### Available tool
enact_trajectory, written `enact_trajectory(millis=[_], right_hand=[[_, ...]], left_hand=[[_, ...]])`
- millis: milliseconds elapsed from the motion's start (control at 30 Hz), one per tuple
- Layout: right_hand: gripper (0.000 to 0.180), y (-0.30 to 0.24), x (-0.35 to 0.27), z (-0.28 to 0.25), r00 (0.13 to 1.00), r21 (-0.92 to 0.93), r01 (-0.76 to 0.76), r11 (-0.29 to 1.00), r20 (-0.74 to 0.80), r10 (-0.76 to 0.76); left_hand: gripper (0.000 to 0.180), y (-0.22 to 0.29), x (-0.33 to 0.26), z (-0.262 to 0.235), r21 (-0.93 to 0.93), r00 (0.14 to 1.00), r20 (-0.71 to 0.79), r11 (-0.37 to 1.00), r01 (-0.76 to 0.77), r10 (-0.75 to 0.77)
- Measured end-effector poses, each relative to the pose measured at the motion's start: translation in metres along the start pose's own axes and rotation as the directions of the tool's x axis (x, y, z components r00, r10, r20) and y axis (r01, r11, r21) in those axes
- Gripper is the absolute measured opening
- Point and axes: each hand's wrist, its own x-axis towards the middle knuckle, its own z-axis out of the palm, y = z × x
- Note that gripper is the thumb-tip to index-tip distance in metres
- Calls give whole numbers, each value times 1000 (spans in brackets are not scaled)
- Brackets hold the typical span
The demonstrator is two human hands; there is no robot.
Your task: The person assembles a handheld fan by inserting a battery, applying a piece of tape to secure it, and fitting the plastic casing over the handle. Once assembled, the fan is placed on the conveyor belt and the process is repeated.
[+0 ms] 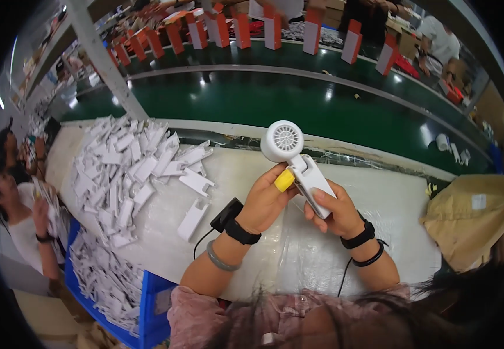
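Both hands hold a small white handheld fan (284,141) above the worktable. Its round grilled head points up and away from me, joined to a flat rectangular handle. My right hand (339,212) is closed around the lower handle, with the thumb on its white face. My left hand (263,200) grips the handle's left side just below the head; a yellow cover (284,180) sits on one digit. Left of my hands lies a loose white handle shell (194,218), near a large pile of similar shells (130,168). The handle's underside is hidden.
A blue crate (147,302) full of white shells stands at the lower left. A black box-shaped device (227,214) with a cable lies by my left wrist. Beyond the table runs a green conveyor (223,98) with orange-and-white boxes (272,29). A brown bag (467,218) is at right; co-workers sit left.
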Motion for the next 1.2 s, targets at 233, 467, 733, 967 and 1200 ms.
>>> enact_trajectory(millis=[233,467,733,967,1200], right_hand=[[43,9,2,1,999,47,-32,998,-6,33],[42,13,1,1,999,43,-32,999,1,32],[40,22,3,7,1000,-118,3,993,-28,-6],[42,26,5,5,1000,-118,6,993,-20,-9],[46,30,1,6,999,-195,29,980,-34,-36]], left_hand=[[41,-7,-4,-4,-191,998,27,981,-45,51],[55,-8,-3,-2,-49,999,34,998,-37,39],[41,5,-4,13,147,998,-44,988,-36,43],[42,1,-3,12,257,995,-41,964,-72,85],[40,0,-6,13,273,995,-53,959,-70,88]])
